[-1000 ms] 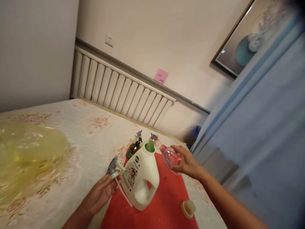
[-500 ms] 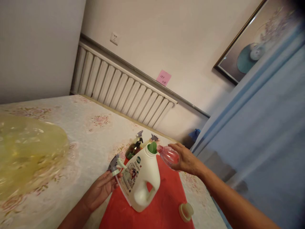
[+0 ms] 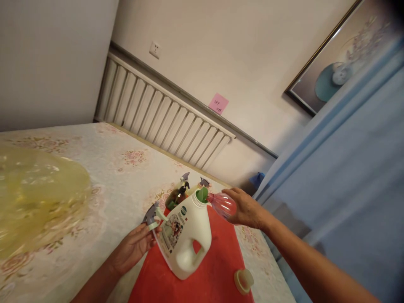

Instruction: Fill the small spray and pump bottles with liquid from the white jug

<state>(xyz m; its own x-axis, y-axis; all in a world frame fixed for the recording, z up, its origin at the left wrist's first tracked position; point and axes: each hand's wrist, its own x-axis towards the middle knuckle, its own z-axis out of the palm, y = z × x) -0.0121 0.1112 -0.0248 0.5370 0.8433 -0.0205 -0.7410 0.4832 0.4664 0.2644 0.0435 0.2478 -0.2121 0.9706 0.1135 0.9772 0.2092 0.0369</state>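
Observation:
My right hand point(image 3: 247, 209) is closed around a clear plastic bottle point(image 3: 222, 205), tipped nearly on its side. The bottle's neck is at the mouth of a white handled jug point(image 3: 193, 237), beside the green spout point(image 3: 202, 194) inside that opening. I cannot tell whether liquid passes between them. A grey and white spray trigger head point(image 3: 152, 216) is gripped in the fingers of my left hand point(image 3: 135, 246), left of the jug. Its thin pale tube runs down along the jug's labelled side. The jug stands upright on a red mat point(image 3: 214, 273).
A pale cap point(image 3: 243, 281) lies at the mat's right side. Behind the jug stand a dark pump bottle point(image 3: 176, 198) and other spray bottles point(image 3: 204, 182). A large yellowish plastic bag point(image 3: 41, 198) covers the left of the flowered tablecloth point(image 3: 116, 181). A blue curtain point(image 3: 344, 181) hangs at right.
The view has shifted slightly. Both hands keep their grips, and the bottle stays tipped at the jug's mouth with almost no movement.

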